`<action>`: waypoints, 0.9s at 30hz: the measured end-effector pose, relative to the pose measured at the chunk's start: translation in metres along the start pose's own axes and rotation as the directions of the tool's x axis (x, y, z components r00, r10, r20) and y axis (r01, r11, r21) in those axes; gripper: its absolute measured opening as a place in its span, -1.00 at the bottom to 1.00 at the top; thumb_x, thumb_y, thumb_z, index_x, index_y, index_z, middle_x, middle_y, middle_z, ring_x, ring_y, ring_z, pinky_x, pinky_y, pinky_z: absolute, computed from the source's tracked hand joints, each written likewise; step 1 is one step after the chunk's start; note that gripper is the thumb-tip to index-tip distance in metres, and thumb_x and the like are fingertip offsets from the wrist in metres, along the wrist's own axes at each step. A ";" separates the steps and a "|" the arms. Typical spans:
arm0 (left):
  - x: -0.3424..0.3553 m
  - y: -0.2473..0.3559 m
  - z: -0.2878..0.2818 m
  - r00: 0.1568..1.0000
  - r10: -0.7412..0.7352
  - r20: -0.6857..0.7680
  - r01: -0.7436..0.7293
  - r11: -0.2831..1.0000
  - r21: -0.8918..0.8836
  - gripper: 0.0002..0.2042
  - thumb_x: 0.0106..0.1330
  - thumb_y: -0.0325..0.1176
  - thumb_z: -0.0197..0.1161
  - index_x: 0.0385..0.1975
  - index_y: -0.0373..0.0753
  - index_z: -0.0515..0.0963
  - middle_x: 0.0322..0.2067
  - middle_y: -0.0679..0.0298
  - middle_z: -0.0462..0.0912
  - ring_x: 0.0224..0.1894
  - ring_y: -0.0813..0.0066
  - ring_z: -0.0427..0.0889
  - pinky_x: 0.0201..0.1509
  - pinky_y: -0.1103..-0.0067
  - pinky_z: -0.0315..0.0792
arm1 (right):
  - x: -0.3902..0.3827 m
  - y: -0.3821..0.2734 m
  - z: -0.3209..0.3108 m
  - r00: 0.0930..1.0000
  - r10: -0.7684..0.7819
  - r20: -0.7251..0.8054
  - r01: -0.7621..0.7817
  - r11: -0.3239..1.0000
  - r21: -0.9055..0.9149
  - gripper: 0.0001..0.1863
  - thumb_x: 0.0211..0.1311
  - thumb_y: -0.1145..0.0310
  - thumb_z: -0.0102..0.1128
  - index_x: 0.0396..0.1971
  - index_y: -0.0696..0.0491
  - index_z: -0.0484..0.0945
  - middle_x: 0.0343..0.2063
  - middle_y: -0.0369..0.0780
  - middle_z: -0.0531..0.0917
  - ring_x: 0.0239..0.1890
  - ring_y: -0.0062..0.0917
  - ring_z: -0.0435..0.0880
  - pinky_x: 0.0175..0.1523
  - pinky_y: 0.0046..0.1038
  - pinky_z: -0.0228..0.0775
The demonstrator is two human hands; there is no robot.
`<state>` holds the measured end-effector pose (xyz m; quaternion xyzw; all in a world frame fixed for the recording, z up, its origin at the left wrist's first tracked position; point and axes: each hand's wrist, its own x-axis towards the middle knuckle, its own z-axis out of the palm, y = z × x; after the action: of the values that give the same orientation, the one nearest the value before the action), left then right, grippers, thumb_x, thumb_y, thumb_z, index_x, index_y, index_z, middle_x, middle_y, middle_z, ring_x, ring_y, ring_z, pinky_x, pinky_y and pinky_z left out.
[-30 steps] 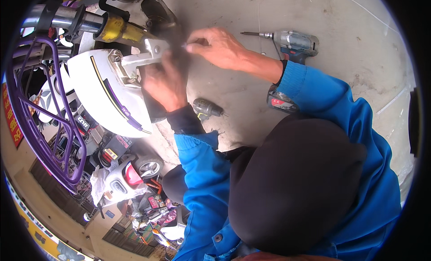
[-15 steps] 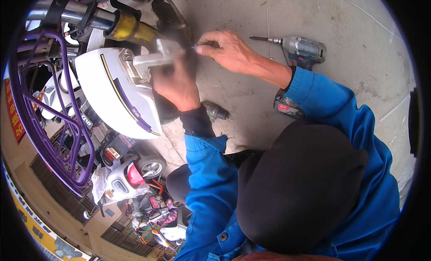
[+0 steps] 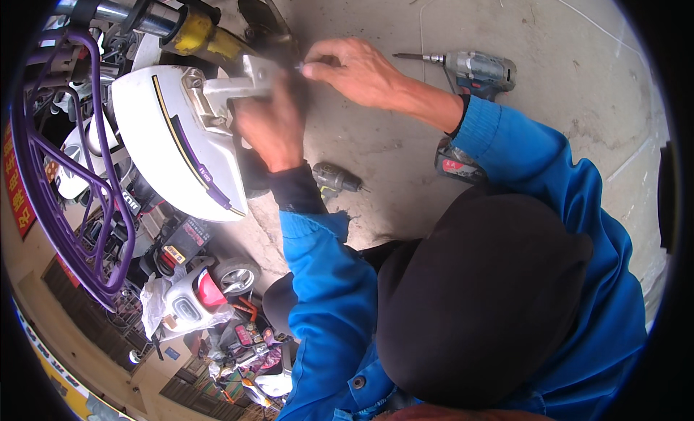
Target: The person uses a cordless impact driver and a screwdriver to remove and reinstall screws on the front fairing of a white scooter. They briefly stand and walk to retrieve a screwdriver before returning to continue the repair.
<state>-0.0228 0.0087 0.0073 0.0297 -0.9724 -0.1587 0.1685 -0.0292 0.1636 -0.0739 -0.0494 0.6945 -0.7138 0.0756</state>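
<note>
My left hand grips a grey metal bracket fixed to a white fender with a purple stripe, its fingers closed around the bracket's right end. My right hand reaches in from the right. Its fingertips pinch a small metal fastener against the bracket's tip, beside my left hand. Just above the two hands are a yellow shock absorber and dark frame parts. Both my sleeves are blue.
A cordless drill lies on the concrete floor beyond my right wrist, a red-and-black battery pack under that forearm. A second small power tool lies by my left forearm. A purple tube rack curves at left; parked scooters stand below.
Both hands stay at the bracket. My left hand has shifted a little along it, and my right fingertips have edged closer to its tip. The view wobbled slightly.
</note>
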 end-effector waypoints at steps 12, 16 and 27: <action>0.001 0.001 -0.016 0.989 -0.079 0.121 0.095 0.987 -0.127 -0.64 0.29 -0.30 0.56 -0.09 -0.46 0.70 -0.22 0.07 0.83 -0.20 0.33 0.77 0.02 0.42 0.58 | 0.000 -0.003 -0.007 0.999 0.035 0.026 -0.035 0.999 -0.024 -0.65 0.41 0.14 0.25 -0.04 0.10 0.74 -0.22 -0.07 0.81 -0.19 -0.27 0.74 0.02 -0.24 0.56; -0.002 -0.013 -0.016 0.987 -0.028 0.157 0.061 0.976 -0.211 -0.57 0.37 -0.34 0.50 0.11 -0.50 0.61 -0.06 0.04 0.78 -0.03 0.40 0.70 0.16 0.46 0.54 | -0.008 0.007 -0.021 0.991 0.035 0.129 -0.007 0.977 -0.214 -0.71 0.41 0.20 0.23 -0.12 0.10 0.73 -0.23 -0.06 0.77 -0.16 -0.12 0.74 0.01 -0.13 0.56; -0.018 -0.022 -0.016 0.993 -0.010 0.117 0.061 0.896 -0.440 -0.63 0.58 -0.31 0.27 0.18 -0.49 0.57 0.01 0.06 0.73 -0.01 0.40 0.68 0.21 0.46 0.57 | -0.042 0.128 0.010 0.931 -0.193 0.310 0.364 0.543 -0.756 -0.91 0.03 0.41 0.31 -0.47 0.05 0.76 -0.41 -0.12 0.74 -0.30 -0.25 0.80 -0.25 -0.21 0.64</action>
<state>-0.0002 -0.0145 0.0091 -0.0007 -0.9179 -0.3803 0.1133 0.0191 0.1577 -0.1999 -0.2558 0.9130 -0.3178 -0.0041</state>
